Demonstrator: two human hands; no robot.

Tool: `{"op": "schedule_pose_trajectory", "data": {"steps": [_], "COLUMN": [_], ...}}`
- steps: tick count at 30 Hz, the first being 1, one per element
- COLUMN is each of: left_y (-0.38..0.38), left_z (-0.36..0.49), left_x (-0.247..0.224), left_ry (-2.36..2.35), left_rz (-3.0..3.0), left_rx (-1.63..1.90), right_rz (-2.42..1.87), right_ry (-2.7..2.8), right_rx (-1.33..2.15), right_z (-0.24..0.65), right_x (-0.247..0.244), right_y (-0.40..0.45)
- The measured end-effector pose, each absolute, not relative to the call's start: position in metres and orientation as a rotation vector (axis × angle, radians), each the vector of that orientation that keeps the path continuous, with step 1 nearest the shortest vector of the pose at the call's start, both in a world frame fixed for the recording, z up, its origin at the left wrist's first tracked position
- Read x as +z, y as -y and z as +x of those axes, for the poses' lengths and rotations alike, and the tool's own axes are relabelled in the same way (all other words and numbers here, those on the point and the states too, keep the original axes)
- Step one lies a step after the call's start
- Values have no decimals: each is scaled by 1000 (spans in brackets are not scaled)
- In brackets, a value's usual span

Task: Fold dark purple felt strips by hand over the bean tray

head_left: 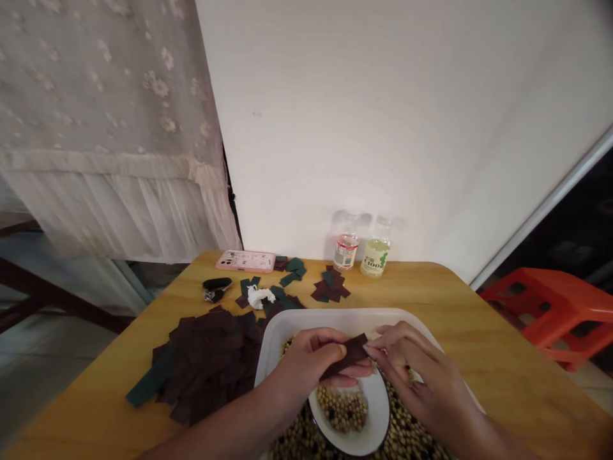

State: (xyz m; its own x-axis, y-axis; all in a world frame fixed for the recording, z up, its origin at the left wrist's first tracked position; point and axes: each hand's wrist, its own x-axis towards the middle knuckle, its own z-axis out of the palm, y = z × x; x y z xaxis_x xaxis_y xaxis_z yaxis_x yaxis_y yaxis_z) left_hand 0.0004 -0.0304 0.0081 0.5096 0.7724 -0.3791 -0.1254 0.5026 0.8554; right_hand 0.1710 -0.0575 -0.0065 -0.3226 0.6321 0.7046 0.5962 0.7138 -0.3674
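Note:
My left hand grips a dark brown strip of paper or cloth above a white oval bowl. My right hand comes in from the other side, its fingertips pinching the strip's right end. The bowl holds pale soybeans with a few dark beans among them, and it sits tilted on more mixed beans in a white rectangular tray. My left hand and wrist hide part of the bowl and the tray.
A large heap of dark brown and green strips lies left of the tray on the wooden table. Farther back are smaller strip piles, a pink phone, crumpled tissue, a black object and several plastic bottles. An orange stool stands right.

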Motion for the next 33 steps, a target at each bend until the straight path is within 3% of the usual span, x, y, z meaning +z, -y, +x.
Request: {"op": "schedule_pose_trajectory", "data": {"steps": [33], "left_y": [31], "left_z": [1], "left_x": [6], "left_ry": [-863], "left_rz": [890], "left_rx": [600], "right_rz": [-987], "right_ry": [2002], "right_rx": [43], "right_z": [168], "right_x": [-9], "right_y": [58]}}
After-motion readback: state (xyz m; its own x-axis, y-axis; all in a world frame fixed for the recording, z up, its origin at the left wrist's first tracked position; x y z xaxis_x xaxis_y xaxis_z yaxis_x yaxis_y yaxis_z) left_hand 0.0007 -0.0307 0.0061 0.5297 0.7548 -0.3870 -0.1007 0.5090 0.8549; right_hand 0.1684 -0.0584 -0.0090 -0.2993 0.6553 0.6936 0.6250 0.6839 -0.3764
